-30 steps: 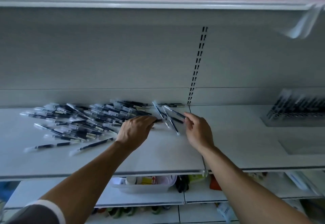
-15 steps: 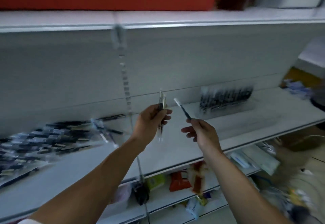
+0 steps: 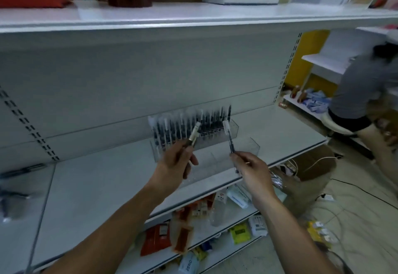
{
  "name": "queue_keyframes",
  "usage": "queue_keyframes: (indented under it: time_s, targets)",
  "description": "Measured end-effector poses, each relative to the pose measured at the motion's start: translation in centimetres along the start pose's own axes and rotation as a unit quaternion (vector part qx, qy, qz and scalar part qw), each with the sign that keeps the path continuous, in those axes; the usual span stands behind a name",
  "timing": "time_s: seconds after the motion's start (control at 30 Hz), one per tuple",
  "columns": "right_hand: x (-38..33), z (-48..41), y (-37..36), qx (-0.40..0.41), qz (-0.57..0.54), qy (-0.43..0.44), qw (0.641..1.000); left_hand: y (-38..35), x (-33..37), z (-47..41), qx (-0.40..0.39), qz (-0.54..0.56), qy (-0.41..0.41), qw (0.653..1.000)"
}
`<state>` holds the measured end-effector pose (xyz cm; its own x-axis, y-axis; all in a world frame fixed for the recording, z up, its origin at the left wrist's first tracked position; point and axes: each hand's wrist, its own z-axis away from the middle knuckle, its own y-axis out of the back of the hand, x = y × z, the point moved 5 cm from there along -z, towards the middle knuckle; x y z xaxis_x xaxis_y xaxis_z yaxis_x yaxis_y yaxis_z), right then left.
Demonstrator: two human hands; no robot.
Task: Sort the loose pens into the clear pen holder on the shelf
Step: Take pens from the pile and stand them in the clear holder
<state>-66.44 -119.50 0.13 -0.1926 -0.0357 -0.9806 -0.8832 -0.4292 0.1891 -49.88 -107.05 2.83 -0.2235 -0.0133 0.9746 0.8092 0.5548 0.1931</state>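
My left grip [image 3: 176,166] is curled round a small bundle of pens [image 3: 194,134], too blurred to count, and my right grip [image 3: 251,169] pinches a single pen [image 3: 230,139] by its lower end, both just in front of the clear pen holder [image 3: 234,125]. The holder sits on the white shelf [image 3: 107,187] against the back panel [image 3: 150,69], its front near the shelf's edge under my wrists, with bare shelf running left to the loose pens [image 3: 13,196]. Past the shelf's right end another person [image 3: 355,88] bends over near a cardboard box [image 3: 312,166] on the floor.
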Motion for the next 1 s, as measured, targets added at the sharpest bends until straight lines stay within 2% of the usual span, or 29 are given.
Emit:
queue_keyframes:
  time_s: [0.07,0.23,0.53,0.67,0.87,1.0]
  targets:
    - [0.2,-1.6,-0.1,-0.005,0.01,-0.002,1.0,-1.0,-0.2,-1.7,-0.021,-0.021,-0.002,1.0]
    - [-0.4,-5.8,0.7,0.023,0.056,0.008,0.998,-2.6,-0.7,-6.4,-0.018,0.02,0.027,0.999]
    - [-2.5,-12.4,3.1,0.039,0.034,0.033,0.998,-4.7,-1.0,-12.4,-0.036,0.037,0.032,0.998]
    - [-2.6,-15.8,2.4,0.035,0.096,0.058,0.993,-5.2,-1.5,-13.5,-0.025,0.021,0.036,0.999]
    - [-2.1,-19.9,1.0,-0.054,0.175,0.121,0.976,-6.1,-1.5,-13.5,0.035,-0.005,0.041,0.999]
    - [-2.1,-21.0,-0.2,-0.16,0.31,0.205,0.914,-7.2,-0.7,-13.2,0.097,-0.009,0.054,0.994]
